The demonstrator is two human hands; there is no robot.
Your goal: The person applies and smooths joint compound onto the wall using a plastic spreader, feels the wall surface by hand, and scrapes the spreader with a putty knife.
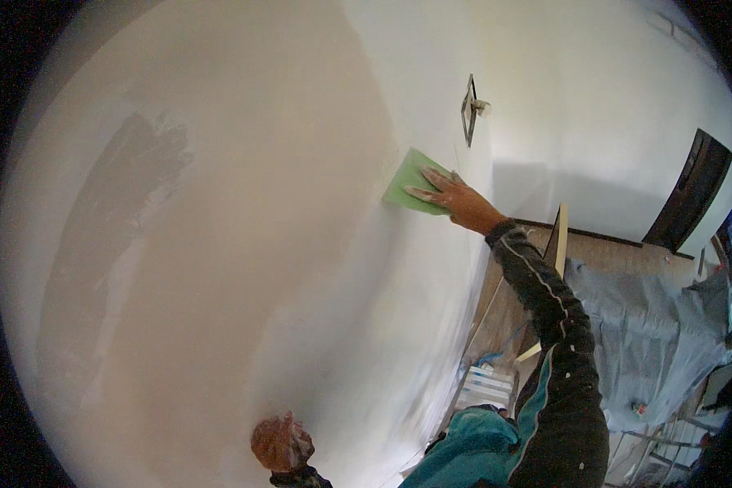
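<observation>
My right hand [454,198] presses a light green sanding sheet [415,185] flat against the wall, its dusty fingers spread over the sheet. That wall [293,106] carries a beige-grey patch with whiter areas around it. Low in the picture, my left hand [281,442] is closed with its fingers curled, close to the same wall. Whether it touches the wall, or has anything inside the fingers, I cannot tell. My right arm, in a dark sleeve with a light stripe, reaches up and leftward.
A thin metal frame [468,111] with a pale piece sticks out near the wall's corner. Behind my arm stand a pale wooden strip [560,240] and a dark panel [691,191]. Grey plastic sheeting [651,333] drapes over things at right. White slats [485,385] lie below.
</observation>
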